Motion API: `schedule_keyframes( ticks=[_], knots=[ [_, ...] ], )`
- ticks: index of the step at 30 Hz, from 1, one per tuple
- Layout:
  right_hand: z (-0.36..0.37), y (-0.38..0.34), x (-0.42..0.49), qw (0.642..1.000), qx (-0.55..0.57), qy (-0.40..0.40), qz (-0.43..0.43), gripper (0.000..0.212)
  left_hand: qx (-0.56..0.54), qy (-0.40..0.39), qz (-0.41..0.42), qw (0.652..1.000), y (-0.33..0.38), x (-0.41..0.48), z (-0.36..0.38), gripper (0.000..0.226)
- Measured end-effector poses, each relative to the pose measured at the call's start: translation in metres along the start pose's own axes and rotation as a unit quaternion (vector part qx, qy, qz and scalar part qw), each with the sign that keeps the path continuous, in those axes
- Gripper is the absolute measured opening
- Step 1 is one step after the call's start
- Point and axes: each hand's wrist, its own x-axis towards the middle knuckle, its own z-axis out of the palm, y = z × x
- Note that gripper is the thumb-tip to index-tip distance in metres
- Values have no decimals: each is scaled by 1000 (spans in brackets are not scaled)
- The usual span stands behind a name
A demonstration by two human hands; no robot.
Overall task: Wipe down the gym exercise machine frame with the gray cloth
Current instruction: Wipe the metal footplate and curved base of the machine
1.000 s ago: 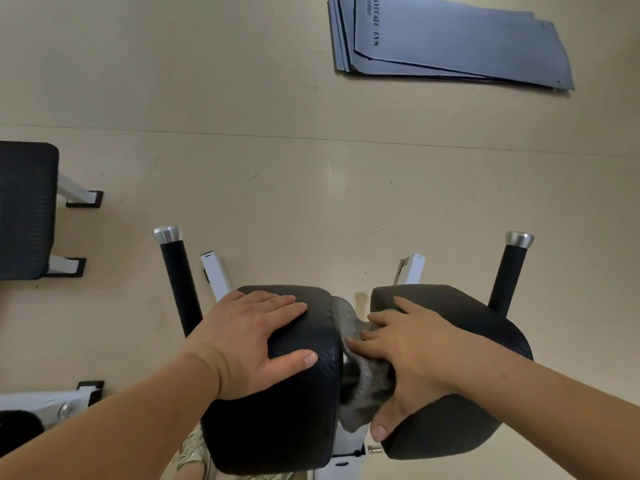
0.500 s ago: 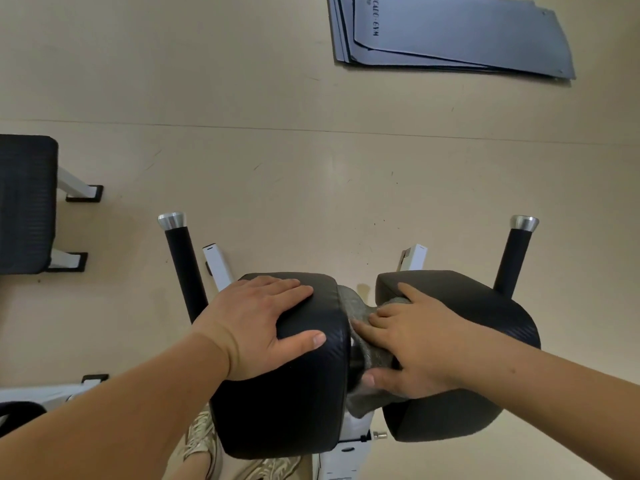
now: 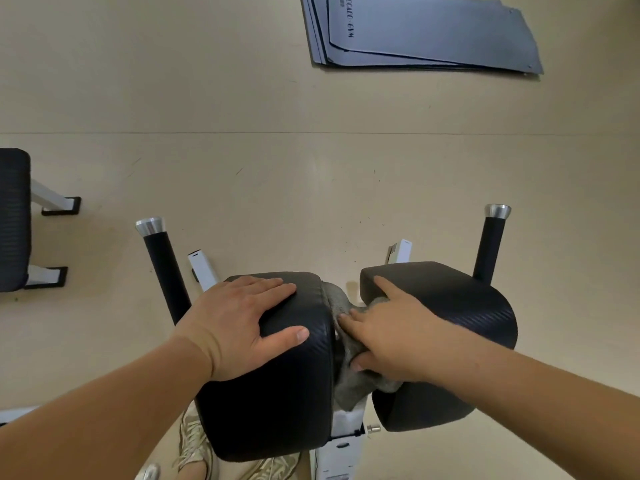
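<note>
Two black padded cushions of the exercise machine fill the lower middle: the left pad and the right pad. My left hand lies flat and spread on top of the left pad, holding nothing. My right hand presses the gray cloth into the gap between the pads, thumb curled under the cloth, index finger resting on the right pad. The white frame post shows below the cloth. Most of the cloth is hidden by my hand and the pads.
Two black handles with silver caps stick up, the left handle and the right handle. White frame tube ends show behind the pads. Another black bench stands at the left. Gray mats are stacked on the floor far back.
My right hand has slid forward along the gap with the cloth, its thumb tucking in under the cloth. My left hand has stayed on the left pad. The view has shifted slightly.
</note>
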Motion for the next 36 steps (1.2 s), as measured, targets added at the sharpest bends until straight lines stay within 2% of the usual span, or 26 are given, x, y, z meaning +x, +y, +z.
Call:
schedule_keyframes(
  ticks=[4,9,10,13,17,19,22,25,26,28,31,34,36],
  knots=[
    [1,-5,10,998,-50,-3,29,73,-1,-3,-1,1000,-1,1,0,95],
    [-26,-1,43,994,3,-97,44,64,-1,3,-2,1000,-2,0,2,94],
    [-23,-5,42,996,-1,-78,52,62,0,3,-2,1000,-2,0,2,93],
    [8,-29,21,994,-15,52,93,74,7,-2,-4,1000,-3,0,2,92],
    [48,-67,-23,970,71,185,144,82,10,8,-1,1000,-4,0,2,92],
    [71,-89,-42,938,145,267,167,74,15,8,4,1000,-2,0,0,94],
    [96,-130,-56,889,297,261,229,85,27,-1,13,1000,3,-2,-2,97],
    [103,-165,-57,804,395,306,324,83,94,10,43,995,13,-7,-7,93],
    [104,-173,-55,778,394,346,345,82,110,18,59,992,18,-9,-6,88],
    [97,-184,-48,705,408,442,375,80,98,32,94,990,29,-15,0,76],
    [86,-185,-24,630,469,488,381,79,88,57,99,990,38,-19,9,68],
    [87,-179,5,595,548,477,343,71,111,81,92,986,36,-16,14,66],
    [95,-178,16,559,622,462,295,64,119,91,88,985,35,-16,16,63]
  ],
)
